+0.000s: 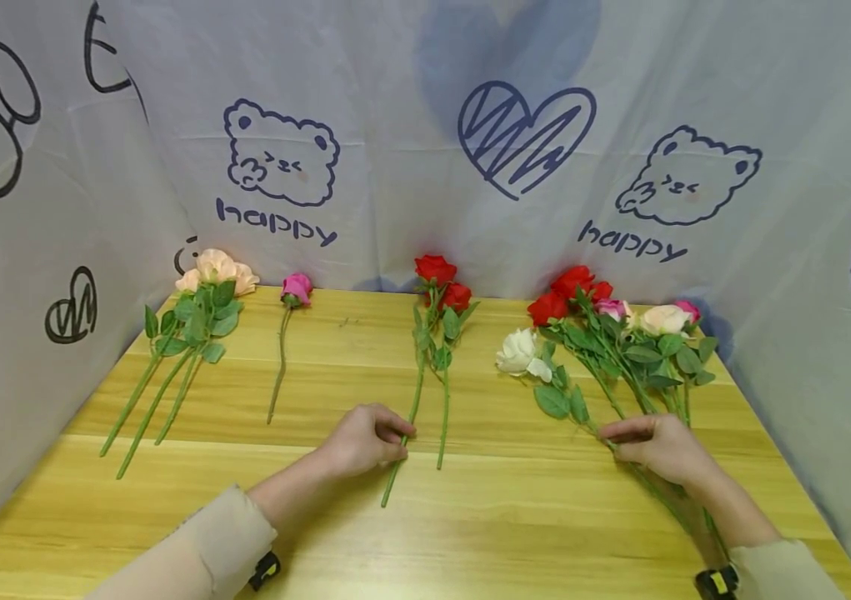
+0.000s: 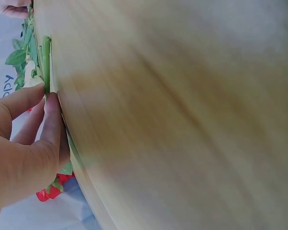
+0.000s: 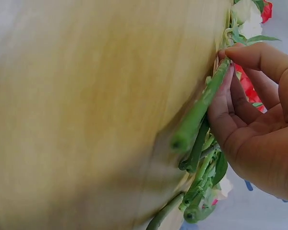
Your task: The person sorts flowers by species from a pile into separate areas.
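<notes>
My left hand pinches the green stem of a red rose between thumb and fingers, low on the stem. A second red rose lies just right of it. In the left wrist view the pinched stem pokes up past the fingertips. On the right, my right hand pinches the stem of a white rose, whose head points to the left. The right wrist view shows that stem's cut end toward the camera, with other stems below it.
Peach roses lie at the far left, beside a single magenta rose. Red roses, a pale rose and pink ones are bunched at the right. A printed cloth hangs behind the wooden table.
</notes>
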### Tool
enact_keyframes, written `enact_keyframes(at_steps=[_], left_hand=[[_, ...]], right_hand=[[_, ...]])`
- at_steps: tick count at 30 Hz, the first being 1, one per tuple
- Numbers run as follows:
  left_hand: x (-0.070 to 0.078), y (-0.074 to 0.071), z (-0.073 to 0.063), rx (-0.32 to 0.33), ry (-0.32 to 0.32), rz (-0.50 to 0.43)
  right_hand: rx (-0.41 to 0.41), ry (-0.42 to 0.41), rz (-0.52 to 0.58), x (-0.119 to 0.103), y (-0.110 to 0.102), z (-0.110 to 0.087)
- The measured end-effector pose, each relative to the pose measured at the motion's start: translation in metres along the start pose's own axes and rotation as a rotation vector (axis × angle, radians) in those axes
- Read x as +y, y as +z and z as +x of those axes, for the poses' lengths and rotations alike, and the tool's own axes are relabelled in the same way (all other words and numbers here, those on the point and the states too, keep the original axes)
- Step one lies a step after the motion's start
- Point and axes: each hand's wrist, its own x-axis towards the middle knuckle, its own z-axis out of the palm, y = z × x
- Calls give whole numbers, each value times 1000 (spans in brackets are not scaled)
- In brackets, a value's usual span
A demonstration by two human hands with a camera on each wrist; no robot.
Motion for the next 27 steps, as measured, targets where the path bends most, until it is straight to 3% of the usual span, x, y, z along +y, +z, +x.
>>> enact_keyframes(at_steps=[8,19,23,27], left_hand=[[1,1,1,-10,3,12],[-1,-5,1,23,-12,-82],[1,-9,4,75,25,-123],[8,-13,7,143,109,-136]], right_hand=[[2,9,44,-1,1,-4],[133,-5,102,-17,7,-5],[187,-26,135,-29,14,-3],[233,-72,241,-41,26,4]])
